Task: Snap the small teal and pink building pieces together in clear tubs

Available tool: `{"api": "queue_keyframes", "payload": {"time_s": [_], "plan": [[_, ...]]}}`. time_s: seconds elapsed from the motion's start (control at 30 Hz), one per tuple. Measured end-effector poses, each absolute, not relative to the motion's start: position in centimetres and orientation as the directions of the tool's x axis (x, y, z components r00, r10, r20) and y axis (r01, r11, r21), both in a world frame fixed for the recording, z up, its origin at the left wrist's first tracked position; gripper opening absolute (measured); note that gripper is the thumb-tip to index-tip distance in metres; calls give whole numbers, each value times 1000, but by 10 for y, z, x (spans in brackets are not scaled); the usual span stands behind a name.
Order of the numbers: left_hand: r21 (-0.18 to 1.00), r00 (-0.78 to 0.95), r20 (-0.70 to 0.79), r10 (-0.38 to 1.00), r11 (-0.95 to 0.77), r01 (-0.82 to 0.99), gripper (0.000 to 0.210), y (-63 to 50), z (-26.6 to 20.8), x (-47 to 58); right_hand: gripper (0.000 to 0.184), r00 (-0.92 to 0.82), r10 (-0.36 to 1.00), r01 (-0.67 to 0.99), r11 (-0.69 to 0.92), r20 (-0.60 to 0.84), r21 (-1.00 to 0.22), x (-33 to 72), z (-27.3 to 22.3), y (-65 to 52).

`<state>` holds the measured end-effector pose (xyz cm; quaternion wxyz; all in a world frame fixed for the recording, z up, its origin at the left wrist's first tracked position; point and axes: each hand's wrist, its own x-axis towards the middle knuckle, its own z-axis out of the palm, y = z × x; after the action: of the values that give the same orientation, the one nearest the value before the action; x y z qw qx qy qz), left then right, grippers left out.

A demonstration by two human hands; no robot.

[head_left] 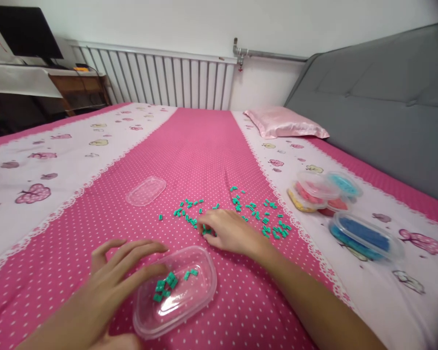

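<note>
A clear plastic container (190,300) sits on the bed in front of me, with several small green blocks (171,279) inside. My left hand (122,270) is open, fingers spread over its left side, one fingertip reaching above the blocks. Beyond the container, my right hand (228,231) is low over the bedspread with its fingers curled in a pinch. Green shows between thumb and fingers, apparently a small green block (206,230); the fingers partly hide it. Many loose green blocks (257,215) lie scattered around and beyond that hand.
A clear lid (146,191) lies flat on the pink bedspread (204,146) at left. To the right stand stacked containers (316,189) of coloured pieces and a container of blue pieces (365,236). Farther off are a pink pillow (282,122), grey headboard (383,102) and radiator (160,75).
</note>
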<state>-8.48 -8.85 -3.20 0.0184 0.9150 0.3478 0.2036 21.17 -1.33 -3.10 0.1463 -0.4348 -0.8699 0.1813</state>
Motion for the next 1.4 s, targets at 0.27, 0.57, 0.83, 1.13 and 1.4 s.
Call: {"api": "queue_keyframes", "payload": {"time_s": [0.27, 0.57, 0.83, 1.13, 1.4], "plan": [[216, 547, 474, 690, -694, 687, 13, -91, -18, -60, 11, -531, 827, 495, 480, 186, -724, 211, -19, -10], [353, 466, 440, 768, -625, 697, 9, -107, -13, -38, 11, -475, 861, 100, 259, 183, -961, 178, 3, -70], [457, 362, 478, 800, -579, 676, 6, -111, -17, -34, 17, -421, 859, 233, 414, 293, -880, 166, -12, -83], [459, 433, 382, 816, -575, 677, 5, -115, -8, -43, 13, -516, 765, 484, 632, 385, -606, 192, 13, -73], [359, 473, 216, 854, -520, 775, 11, -104, -10, -34, 19, -546, 783, 544, 601, 297, -585, 191, 10, -69]]}}
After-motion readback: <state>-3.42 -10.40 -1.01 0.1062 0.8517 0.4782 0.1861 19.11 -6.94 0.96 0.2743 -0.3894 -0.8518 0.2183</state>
